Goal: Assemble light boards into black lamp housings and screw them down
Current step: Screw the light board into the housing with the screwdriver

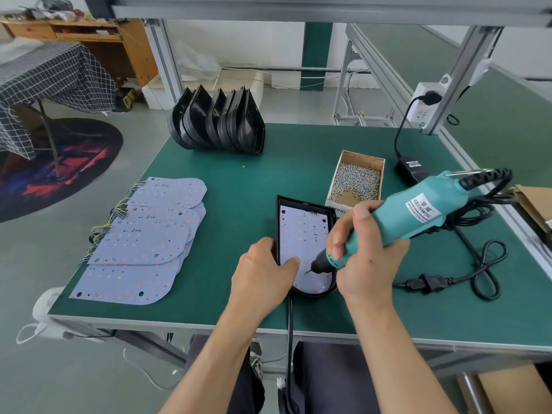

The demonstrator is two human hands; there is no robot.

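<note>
While the person's forearms reach in over the near edge of the green-topped workbench (373, 297), the left hand (263, 276) rests against the left side of a black lamp housing (313, 295), its fingers relaxed and its thumb laid flat on the light board (301, 234) seated inside that housing. The right hand (366, 255) is wrapped around the lower body of a teal electric screwdriver (418, 213), which slants down to the left so that its bit meets the board near the housing's rounded near end. A black cable (289, 339) runs from that near end over the bench edge. Right of the housing, a loose power cord with its plug (430, 283) lies looped on the mat. Left of the housing, a fanned pile of spare light boards (143, 243) lies flat, their coloured wires sticking out on the pile's left side. Just beyond the housing on its right, an open cardboard box of screws (357, 179) stands on the mat, and a black power adapter (410, 170) sits past it to the right. Far beyond the housing, at the bench's back edge, a row of empty black lamp housings (218, 124) stands on edge, leaning together. A wall socket (425, 104) with a plug in it is fixed to the aluminium frame post at the far right.
</note>
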